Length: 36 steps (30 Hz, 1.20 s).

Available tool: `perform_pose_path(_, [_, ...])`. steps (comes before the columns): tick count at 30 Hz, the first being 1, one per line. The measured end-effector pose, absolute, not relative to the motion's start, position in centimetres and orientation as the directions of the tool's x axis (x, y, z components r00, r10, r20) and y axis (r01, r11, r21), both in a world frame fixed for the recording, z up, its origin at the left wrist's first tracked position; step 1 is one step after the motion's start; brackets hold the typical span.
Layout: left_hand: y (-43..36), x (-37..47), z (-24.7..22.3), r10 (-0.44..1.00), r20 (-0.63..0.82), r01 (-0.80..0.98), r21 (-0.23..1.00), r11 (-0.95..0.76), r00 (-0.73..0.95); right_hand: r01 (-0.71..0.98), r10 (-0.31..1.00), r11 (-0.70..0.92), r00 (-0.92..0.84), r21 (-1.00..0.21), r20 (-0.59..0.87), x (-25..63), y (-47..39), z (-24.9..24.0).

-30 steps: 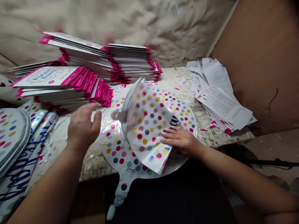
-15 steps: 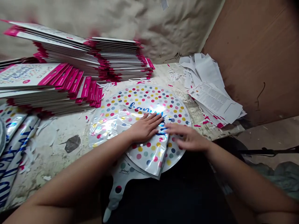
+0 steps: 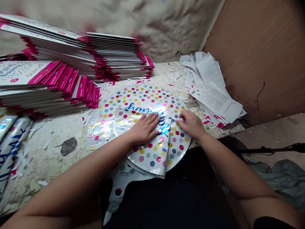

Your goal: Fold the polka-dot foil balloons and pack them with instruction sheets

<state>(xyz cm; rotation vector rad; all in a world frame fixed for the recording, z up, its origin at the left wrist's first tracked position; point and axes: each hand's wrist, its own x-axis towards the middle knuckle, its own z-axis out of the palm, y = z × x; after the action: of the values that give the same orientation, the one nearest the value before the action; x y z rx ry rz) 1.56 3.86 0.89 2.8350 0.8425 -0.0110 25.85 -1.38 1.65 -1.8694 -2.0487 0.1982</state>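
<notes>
My left hand (image 3: 145, 128) lies flat, fingers stretched out, on a folded foil balloon (image 3: 152, 156) with coloured dots and blue lettering. Under it is spread a round, flat foil balloon (image 3: 147, 92) with the same dots and a blue script word. Its tail (image 3: 119, 190) hangs toward me over the table's front edge. Just right of the folded balloon's edge, my right hand (image 3: 192, 124) is over the round balloon with its fingers curled in and the thumb close to them. Whether anything thin is pinched there I cannot make out.
Tall stacks of pink-edged printed packets (image 3: 119, 54) stand at the back, with another packet stack (image 3: 47, 86) at the left. More foil balloons (image 3: 14, 152) lie at far left. White paper sheets (image 3: 214, 95) are piled at right by a brown board (image 3: 257, 63). Paper scraps litter the table (image 3: 83, 127).
My right hand has moved up and slightly right, its fingers going from spread to curled. My left hand stays flat on the folded balloon. The whole view has shifted slightly.
</notes>
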Motion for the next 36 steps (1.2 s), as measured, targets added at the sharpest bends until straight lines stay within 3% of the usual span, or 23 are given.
perform_pose_path(3, [4.1,2.8,1.4,0.531,-0.04,0.53,0.16,-0.833,0.847,0.908,0.995,-0.065,0.029,-0.413,-0.093,26.4,-3.6,2.8])
perform_pose_path(5, [4.4,3.9,1.4,0.496,-0.003,0.491,0.143,-0.859,0.868,0.923,0.986,-0.046,-0.018,-0.381,-0.164,25.5,-4.9,3.1])
perform_pose_path(7, [4.5,4.9,1.0,0.467,0.01,0.46,0.147,-0.876,0.884,0.937,0.994,0.039,-0.071,-0.348,-0.082,24.0,-5.7,2.9])
perform_pose_path(9, [4.6,5.3,0.4,0.476,0.006,0.469,0.16,-0.869,0.879,0.931,0.976,0.21,-0.18,-0.3,0.124,22.7,-6.1,2.4])
perform_pose_path(12, [4.5,5.3,-0.3,0.491,0.001,0.486,0.151,-0.861,0.871,0.771,0.764,0.613,-0.523,-0.171,0.378,21.7,-6.3,1.7])
perform_pose_path(15, [4.4,5.4,-0.4,0.511,0.017,0.504,0.142,-0.852,0.859,0.521,0.536,0.84,-0.745,-0.156,0.397,21.8,-6.6,1.2])
perform_pose_path(17, [4.2,5.7,-0.1,0.531,0.02,0.522,0.151,-0.839,0.847,0.458,0.522,0.853,-0.764,-0.252,0.378,22.1,-6.8,0.9])
perform_pose_path(23, [3.0,4.0,1.4,0.53,-0.017,0.525,0.161,-0.836,0.848,0.353,0.581,0.756,-0.75,-0.552,0.316,23.3,-7.2,0.9])
perform_pose_path(27, [1.3,2.1,0.8,0.592,-0.039,0.592,0.121,-0.797,0.805,0.523,0.852,0.418,-0.509,-0.743,0.122,22.6,-7.0,2.0])
perform_pose_path(30, [0.8,1.7,0.1,0.657,-0.084,0.662,0.089,-0.744,0.749,0.581,0.967,0.174,-0.254,-0.795,0.026,21.5,-5.8,2.2])
perform_pose_path(36, [2.1,-4.6,1.1,0.7,-0.184,0.724,0.191,-0.663,0.69,0.659,0.994,-0.108,0.087,-0.744,-0.067,21.3,-2.8,1.1])
